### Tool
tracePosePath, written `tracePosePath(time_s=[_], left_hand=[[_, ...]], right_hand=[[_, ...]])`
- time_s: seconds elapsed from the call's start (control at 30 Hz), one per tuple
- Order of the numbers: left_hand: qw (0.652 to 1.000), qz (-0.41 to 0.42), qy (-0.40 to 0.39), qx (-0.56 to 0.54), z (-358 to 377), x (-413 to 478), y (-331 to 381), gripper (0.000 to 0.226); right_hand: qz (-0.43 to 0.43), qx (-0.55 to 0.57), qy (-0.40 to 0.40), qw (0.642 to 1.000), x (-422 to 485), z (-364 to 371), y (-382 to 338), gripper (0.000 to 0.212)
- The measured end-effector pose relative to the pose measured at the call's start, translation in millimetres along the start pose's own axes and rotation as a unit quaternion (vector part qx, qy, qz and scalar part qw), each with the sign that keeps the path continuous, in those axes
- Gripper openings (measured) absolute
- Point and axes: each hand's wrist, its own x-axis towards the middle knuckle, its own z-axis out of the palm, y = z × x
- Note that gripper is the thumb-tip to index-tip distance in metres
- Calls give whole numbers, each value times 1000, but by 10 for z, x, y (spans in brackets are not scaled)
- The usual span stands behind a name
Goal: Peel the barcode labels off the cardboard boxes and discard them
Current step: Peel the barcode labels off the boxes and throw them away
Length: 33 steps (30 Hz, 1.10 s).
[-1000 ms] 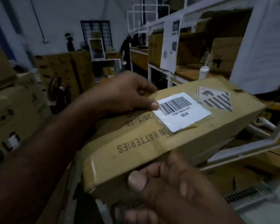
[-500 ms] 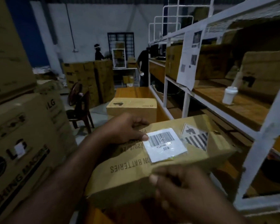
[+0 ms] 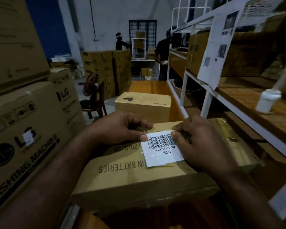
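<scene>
The big washing-machine cartons stacked at the left look bulky and heavy, sealed, their contents hidden; they play no part in the grip at hand. Smaller, the battery box lies flat across the wooden worktop in front of the person, closed and taped, so what it holds cannot be seen beyond its printed "BATTERIES" lettering; its corrugated board looks stiff enough to press against, though the glossy tape over it would be slippery. A second closed box sits just behind it. Smaller again, the left hand rests on the box top, fingers curled, thumb tip pressed at the upper left corner of the label, bracing rather than gripping. The right hand lies over the box's right side, thumb and forefinger pinched narrow at the label's upper right corner. Smallest, the barcode label sits on the box top between both hands: thin, light paper under shiny film, likely to tear if pulled fast, so that upper right corner is probably the best hold, peeled low and slowly
</scene>
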Motion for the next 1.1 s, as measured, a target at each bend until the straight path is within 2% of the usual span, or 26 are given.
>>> tracePosePath(time_s=[0.17, 0.33, 0.47, 0.67, 0.77, 0.93, 1.03, 1.1], left_hand=[[999, 18, -6, -26, 10, -44, 38, 20], [999, 9, -8, -38, -6, -80, 113, 13], [999, -27, -5, -16, 42, -102, 225, 5], [997, -72, -15, 32, 106, -69, 379, 13], [998, -48, 12, 47, 149, -128, 430, 14], [986, -25, 59, 152, 195, -164, 454, 16], [980, -9, 56, 191, 236, -175, 542, 15], [985, -10, 42, 168, 260, -173, 598, 13]], right_hand=[[-2, 18, -16, 1000, -41, -12, 21, 13], [51, 84, -29, 995, 14, -46, 14, 13], [57, 41, -10, 997, -29, -24, -41, 21], [47, -3, 13, 999, -38, 11, -63, 22], [47, -9, 18, 999, -31, 24, -60, 23], [41, 20, -2, 999, -24, 40, -28, 27], [35, 47, -23, 998, -10, 33, -18, 28], [29, 66, -32, 997, 5, 30, -8, 25]])
